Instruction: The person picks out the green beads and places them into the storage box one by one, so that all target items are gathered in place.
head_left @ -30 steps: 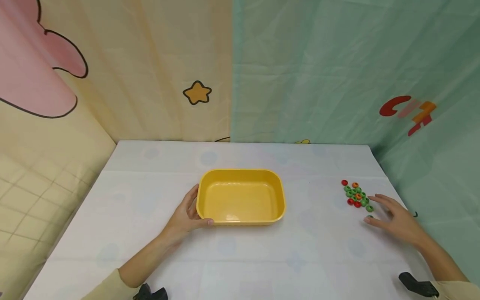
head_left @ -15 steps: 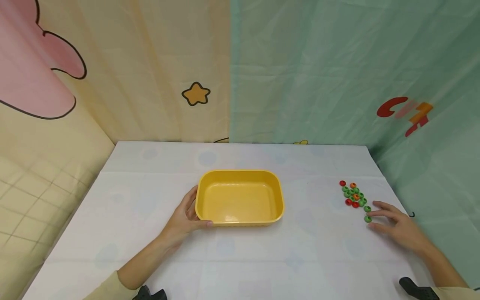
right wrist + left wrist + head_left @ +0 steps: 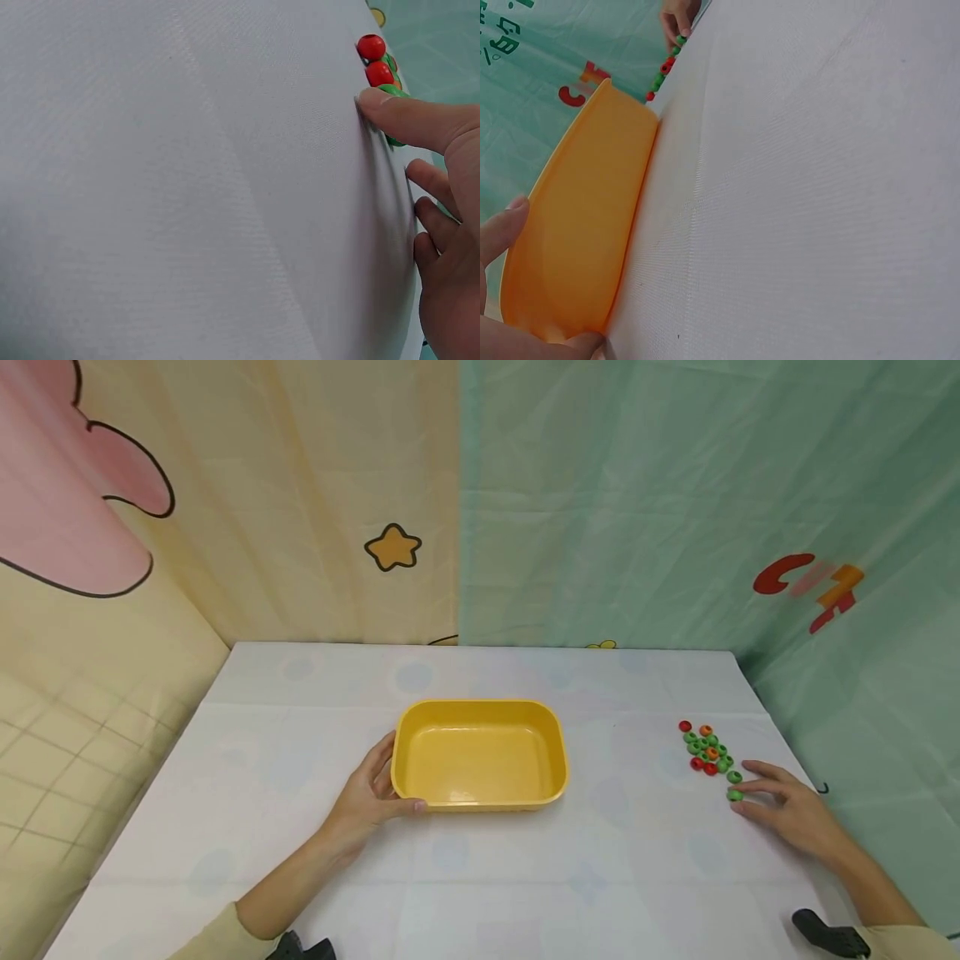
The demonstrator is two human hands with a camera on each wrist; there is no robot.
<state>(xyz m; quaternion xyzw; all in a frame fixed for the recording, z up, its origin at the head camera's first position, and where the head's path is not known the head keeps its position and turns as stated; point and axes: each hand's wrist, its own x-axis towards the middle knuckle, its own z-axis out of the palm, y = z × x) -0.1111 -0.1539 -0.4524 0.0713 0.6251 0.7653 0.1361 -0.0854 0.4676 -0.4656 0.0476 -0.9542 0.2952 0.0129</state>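
Note:
In the head view my left hand (image 3: 366, 797) grips the left end of a yellow plastic tray (image 3: 480, 767), thumb at the front corner and fingers behind the side. The left wrist view shows the same tray (image 3: 592, 202) between thumb and fingers. At the right of the table my right hand (image 3: 797, 818) pinches a green bead (image 3: 735, 795) between thumb and a fingertip, at table level. Just beyond it lies a loose cluster of red, orange and green beads (image 3: 703, 747). In the right wrist view the thumb partly hides the green beads; two red beads (image 3: 380, 73) show beside it.
A white cloth with pale spots covers the table (image 3: 585, 860). Printed curtains (image 3: 600, 510) hang behind and at the sides. The right table edge runs close to my right hand. Dark wrist mounts (image 3: 828, 933) sit on both forearms.
My right hand has shifted slightly toward me, and its thumb and finger have closed on the nearest green bead, which was separated from the cluster. The left hand and tray stay put.

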